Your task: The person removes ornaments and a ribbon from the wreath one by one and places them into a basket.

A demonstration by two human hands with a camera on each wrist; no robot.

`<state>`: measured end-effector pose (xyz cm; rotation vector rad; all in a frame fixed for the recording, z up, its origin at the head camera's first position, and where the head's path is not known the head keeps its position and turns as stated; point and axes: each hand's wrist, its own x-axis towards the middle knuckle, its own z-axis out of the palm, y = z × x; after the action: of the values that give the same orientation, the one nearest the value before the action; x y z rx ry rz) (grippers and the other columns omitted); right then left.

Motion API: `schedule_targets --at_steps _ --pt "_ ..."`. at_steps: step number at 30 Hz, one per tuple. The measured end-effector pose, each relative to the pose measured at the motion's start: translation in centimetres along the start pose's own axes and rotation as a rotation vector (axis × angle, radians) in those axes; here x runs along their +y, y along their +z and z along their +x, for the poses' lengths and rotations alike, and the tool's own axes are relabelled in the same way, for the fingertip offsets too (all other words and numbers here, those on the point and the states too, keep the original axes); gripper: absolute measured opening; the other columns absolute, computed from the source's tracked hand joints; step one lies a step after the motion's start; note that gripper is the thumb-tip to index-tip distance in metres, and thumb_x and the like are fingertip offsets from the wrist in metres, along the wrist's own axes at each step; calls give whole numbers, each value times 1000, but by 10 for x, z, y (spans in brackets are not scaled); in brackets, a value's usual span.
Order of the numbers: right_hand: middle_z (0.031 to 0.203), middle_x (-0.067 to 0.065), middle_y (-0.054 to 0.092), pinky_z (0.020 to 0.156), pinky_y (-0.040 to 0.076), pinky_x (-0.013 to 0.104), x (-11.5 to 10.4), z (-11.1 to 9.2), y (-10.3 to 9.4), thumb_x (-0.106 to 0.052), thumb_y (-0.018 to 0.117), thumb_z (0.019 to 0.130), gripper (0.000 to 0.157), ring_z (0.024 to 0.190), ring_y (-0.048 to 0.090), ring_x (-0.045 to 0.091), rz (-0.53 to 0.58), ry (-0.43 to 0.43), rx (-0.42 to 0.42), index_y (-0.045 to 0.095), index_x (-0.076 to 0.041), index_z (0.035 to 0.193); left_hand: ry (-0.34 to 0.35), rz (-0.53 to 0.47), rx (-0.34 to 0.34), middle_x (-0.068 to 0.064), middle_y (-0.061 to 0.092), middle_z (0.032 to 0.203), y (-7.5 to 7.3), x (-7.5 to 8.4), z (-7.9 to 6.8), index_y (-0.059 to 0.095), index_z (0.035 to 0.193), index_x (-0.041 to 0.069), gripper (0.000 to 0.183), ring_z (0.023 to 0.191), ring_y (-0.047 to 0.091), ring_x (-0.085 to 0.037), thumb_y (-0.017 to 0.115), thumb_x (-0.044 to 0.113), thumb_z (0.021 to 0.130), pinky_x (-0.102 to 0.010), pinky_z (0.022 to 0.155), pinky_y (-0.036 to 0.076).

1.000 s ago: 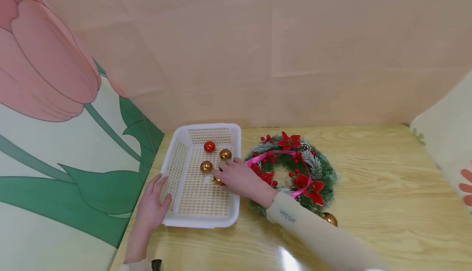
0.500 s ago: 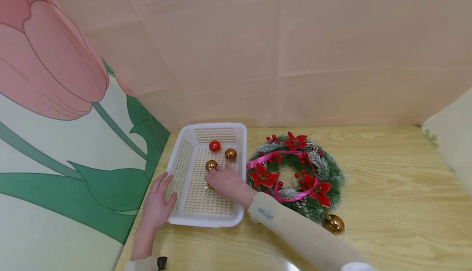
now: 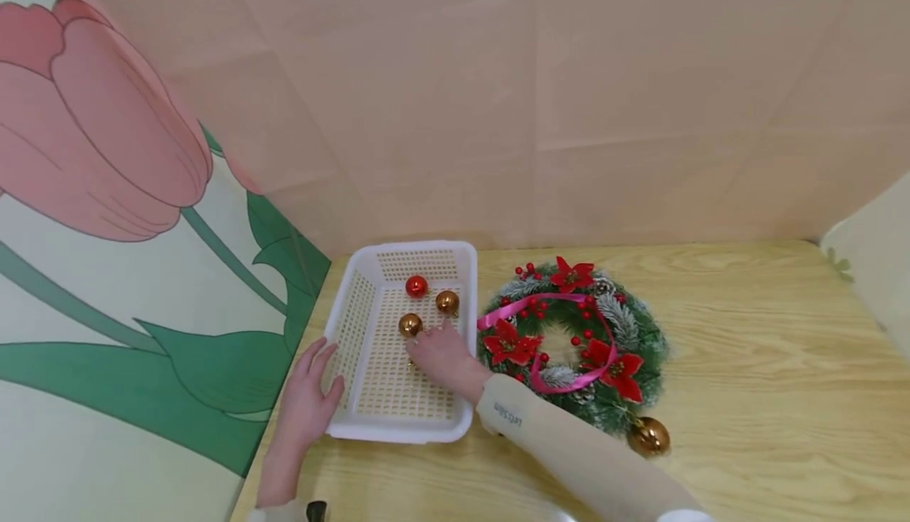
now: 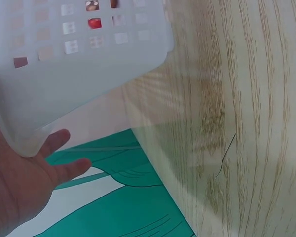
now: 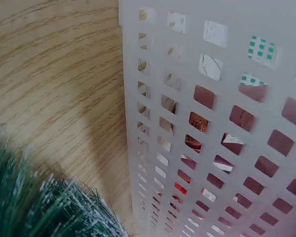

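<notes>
A white plastic basket (image 3: 401,429) with slotted sides stands on the wooden table. Inside lie a red Christmas ball (image 3: 416,287) and two gold balls, one at the right (image 3: 447,302) and one at the middle (image 3: 410,324). My right hand (image 3: 442,354) reaches over the right rim, palm down, with its fingers around another gold ball that is mostly hidden beneath it; only its small gold cap (image 3: 411,365) shows. My left hand (image 3: 307,405) rests against the left rim, thumb spread from the fingers. In the left wrist view, its fingers (image 4: 71,170) extend beside the basket's edge.
Right of the basket lies a green Christmas wreath (image 3: 643,332) with red poinsettias, berries, pinecones and a pink ribbon (image 3: 565,387). A larger gold ball (image 3: 648,437) sits at its lower right edge. A beige wall (image 3: 455,111) closes the back; a tulip-painted wall (image 3: 128,135) borders the left.
My right hand has shifted left and slightly down inside the basket, the gold ball's cap moving with it, then slightly back right. The left hand stays at the rim.
</notes>
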<state>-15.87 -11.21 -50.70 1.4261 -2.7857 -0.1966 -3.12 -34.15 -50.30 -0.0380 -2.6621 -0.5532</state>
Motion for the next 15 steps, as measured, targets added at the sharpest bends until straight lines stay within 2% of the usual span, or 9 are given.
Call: schedule_targets --at_steps 3,7,11,15 --pt "117 2 70 101 47 52 3 -4 -3 -31 67 99 34 103 66 24 10 11 14 66 -24 132 -4 2 -7 -26 49 146 1 2 2 58 137 -4 51 125 53 -50 71 1 88 -63 94 48" --pt "116 0 68 103 43 54 8 -16 -12 -49 72 93 45 105 63 24 38 22 80 67 -24 130 10 -5 -9 -27 49 145 2 3 3 58 137 -4 51 126 52 -50 71 1 88 -64 95 47" --pt "119 -2 67 110 32 64 15 -33 -22 -63 68 90 52 114 59 27 16 -3 191 68 -25 126 27 -12 6 -28 50 143 0 3 1 59 135 -5 51 126 50 -51 72 -1 86 -65 96 44" --pt "127 0 63 113 24 69 29 -57 -38 -61 66 92 50 124 53 29 0 -28 320 67 -24 125 19 -17 7 -29 49 144 -5 3 -1 59 135 -6 49 128 48 -52 71 -1 88 -65 97 42"
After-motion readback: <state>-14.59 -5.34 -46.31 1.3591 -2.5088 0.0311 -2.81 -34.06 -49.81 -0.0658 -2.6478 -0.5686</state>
